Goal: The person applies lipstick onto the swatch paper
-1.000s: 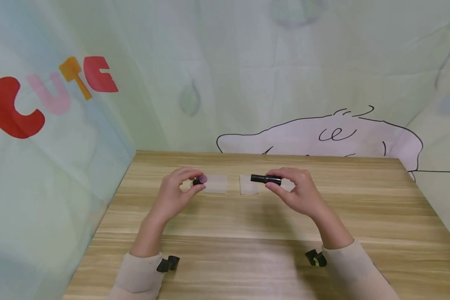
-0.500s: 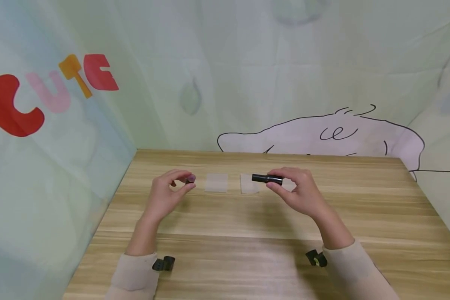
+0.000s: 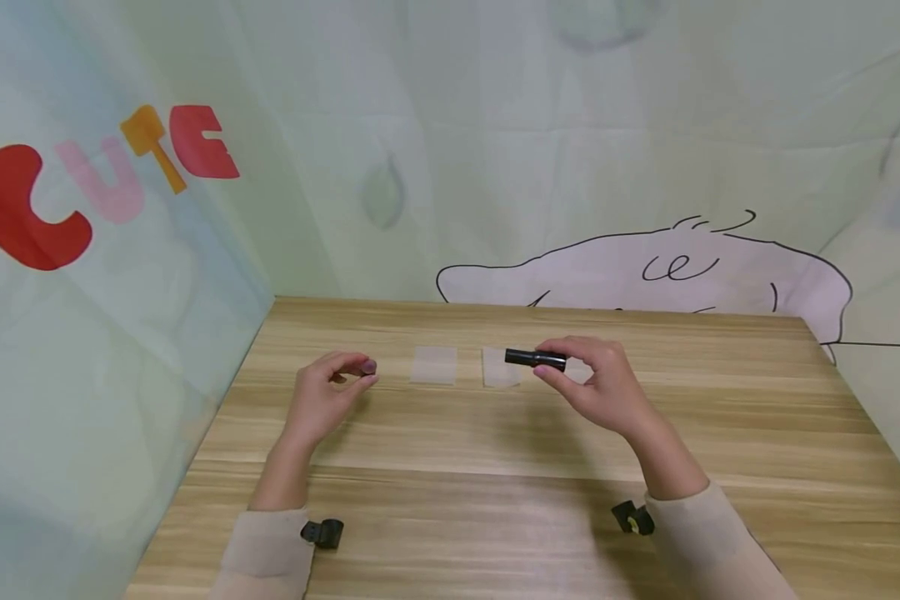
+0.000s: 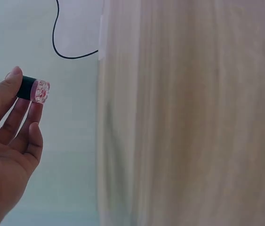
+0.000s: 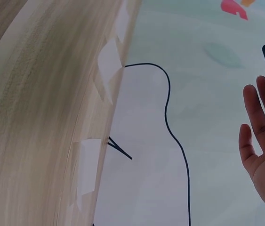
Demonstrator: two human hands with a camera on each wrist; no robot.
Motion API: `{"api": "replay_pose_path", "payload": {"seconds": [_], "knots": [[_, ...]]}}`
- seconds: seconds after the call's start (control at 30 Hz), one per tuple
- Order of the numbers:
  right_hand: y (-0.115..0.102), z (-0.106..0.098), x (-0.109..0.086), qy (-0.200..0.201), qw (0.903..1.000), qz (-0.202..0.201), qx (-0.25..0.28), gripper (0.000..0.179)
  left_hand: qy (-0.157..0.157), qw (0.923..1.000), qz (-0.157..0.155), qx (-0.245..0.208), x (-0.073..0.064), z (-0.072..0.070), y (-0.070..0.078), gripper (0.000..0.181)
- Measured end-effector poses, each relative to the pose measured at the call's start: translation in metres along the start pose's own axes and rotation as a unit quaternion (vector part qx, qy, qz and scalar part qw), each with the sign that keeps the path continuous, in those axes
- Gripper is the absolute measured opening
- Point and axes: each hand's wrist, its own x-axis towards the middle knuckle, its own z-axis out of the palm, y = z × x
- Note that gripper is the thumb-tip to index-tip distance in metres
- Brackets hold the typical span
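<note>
The wider pale patch (image 3: 432, 365) lies flat on the wood-grained worktop (image 3: 465, 517). To its left, the left hand (image 3: 322, 396) pinches a small dark piece (image 3: 370, 367) between thumb and fingertips, off the worktop. The left wrist view shows this piece up close: a dark, blunt body, a pinkish band and a clear, faceted end that faces away from the palm.

To the right of the wider patch, the right hand (image 3: 603, 383) pinches a black tube (image 3: 536, 358), also raised, with the thumb on its near side and fingertips on its far side. The tube lies nearly level, its slimmer end pointing toward the wider patch and its thicker end in the grip. The two held things are well apart, with the wider patch between them. Just right of that patch is the second pale patch (image 3: 498, 377), partly hidden by the tube.

Nearer the wearer than the wider patch are both light sleeves (image 3: 262, 546), each with a small black device (image 3: 322, 533) beside the cuff. Beyond the patch hangs a pale green backdrop (image 3: 465, 167); on it, a black-outlined drawing (image 3: 622, 271) stands beyond and to the right, and colourful "CUTE" letters (image 3: 30, 212) far to the left.
</note>
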Motion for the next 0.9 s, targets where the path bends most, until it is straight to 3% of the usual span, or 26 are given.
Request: {"api": "replay_pose_path", "payload": {"seconds": [0.4,0.9], "knots": [[0.001,0.001,-0.001,-0.001,1.0000,0.009,0.003,0.021,-0.007,0.9985,-0.053,-0.009,-0.001,0.000,-0.021,0.025],[0.004,0.003,-0.003,0.004,1.0000,0.003,0.003,0.022,-0.017,0.9956,-0.090,-0.019,-0.003,-0.011,-0.040,0.027]]}}
